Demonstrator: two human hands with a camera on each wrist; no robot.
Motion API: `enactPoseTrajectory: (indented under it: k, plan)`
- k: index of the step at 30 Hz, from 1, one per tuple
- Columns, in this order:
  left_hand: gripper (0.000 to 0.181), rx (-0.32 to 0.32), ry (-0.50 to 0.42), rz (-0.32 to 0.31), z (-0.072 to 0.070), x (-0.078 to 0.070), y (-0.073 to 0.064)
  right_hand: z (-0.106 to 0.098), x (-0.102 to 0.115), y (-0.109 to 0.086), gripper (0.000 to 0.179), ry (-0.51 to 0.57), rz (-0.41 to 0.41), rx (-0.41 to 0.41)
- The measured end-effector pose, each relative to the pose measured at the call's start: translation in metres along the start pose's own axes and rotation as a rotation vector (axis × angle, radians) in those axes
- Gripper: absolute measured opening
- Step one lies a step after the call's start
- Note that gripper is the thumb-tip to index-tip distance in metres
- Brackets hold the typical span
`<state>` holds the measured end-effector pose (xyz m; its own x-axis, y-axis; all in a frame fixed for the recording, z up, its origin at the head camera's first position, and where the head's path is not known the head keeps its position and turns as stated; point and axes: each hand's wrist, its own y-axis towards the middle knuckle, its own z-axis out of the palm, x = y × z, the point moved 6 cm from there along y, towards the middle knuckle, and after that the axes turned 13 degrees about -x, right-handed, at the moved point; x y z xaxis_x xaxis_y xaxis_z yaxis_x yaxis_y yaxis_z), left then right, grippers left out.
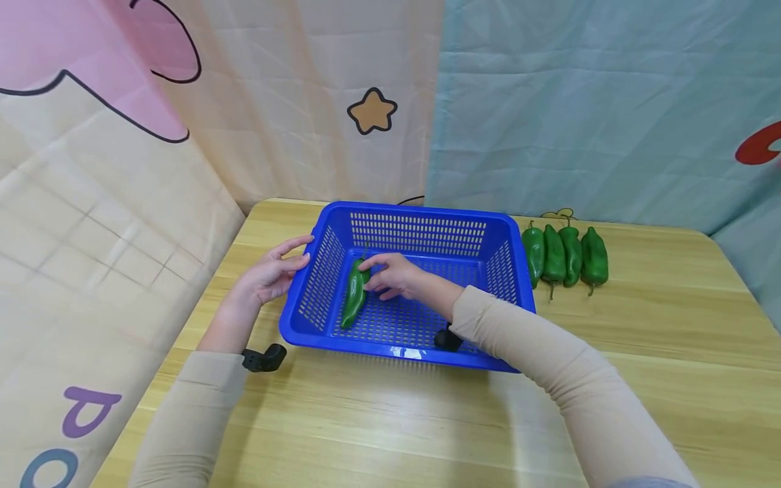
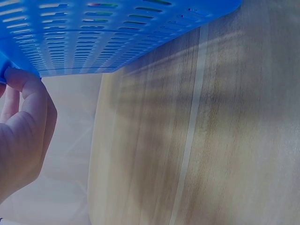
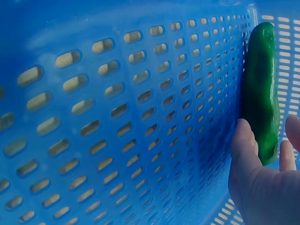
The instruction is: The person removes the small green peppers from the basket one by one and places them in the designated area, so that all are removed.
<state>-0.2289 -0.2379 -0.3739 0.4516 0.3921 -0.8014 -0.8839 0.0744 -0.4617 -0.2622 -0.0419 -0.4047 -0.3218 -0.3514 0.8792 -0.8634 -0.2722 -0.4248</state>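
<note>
A blue plastic basket [image 1: 415,349] with slotted walls stands on the wooden table. Inside it, a long green pepper [image 1: 354,298] lies close to the left wall. My right hand [image 1: 393,276] is in the basket beside this pepper, fingertips at its upper part. In the right wrist view, the fingers [image 3: 246,157] lie along one end of the pepper [image 3: 261,79], with the thumb apart from it. My left hand [image 1: 271,274] holds the basket's left rim. The left wrist view shows its fingers [image 2: 30,91] bent at the rim, partly cut off by the frame.
Several green peppers [image 1: 572,256] lie in a row on the table, just right of the basket. Bare wood [image 1: 659,325] stretches further right and in front. Printed curtains [image 1: 549,102] hang behind the table and on the left.
</note>
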Motion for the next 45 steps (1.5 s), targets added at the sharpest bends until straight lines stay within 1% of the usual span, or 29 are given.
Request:
enactPoseTrajectory:
  k: [10,21,32,38,44,45]
  plan:
    - [0.036,0.003,-0.001,-0.018,0.0,0.0,0.0,0.007,0.001,0.001,0.048,0.016,0.017,-0.004]
    - [0.034,0.015,-0.006,-0.023,0.0,0.0,0.0,0.01,0.0,0.007,0.052,0.003,-0.013,-0.018]
    - [0.033,0.019,-0.014,-0.022,0.0,0.001,0.001,0.011,-0.001,0.01,0.053,0.056,-0.002,-0.003]
    - [0.031,0.02,-0.026,-0.018,0.0,0.0,0.0,0.01,-0.002,0.009,0.054,0.062,0.002,-0.005]
    - [0.033,0.024,-0.016,-0.021,0.0,0.0,0.0,0.009,-0.003,0.011,0.052,0.077,0.02,-0.016]
    - [0.034,0.024,-0.015,-0.022,0.0,0.0,0.0,0.009,-0.004,0.011,0.052,0.086,0.013,-0.005]
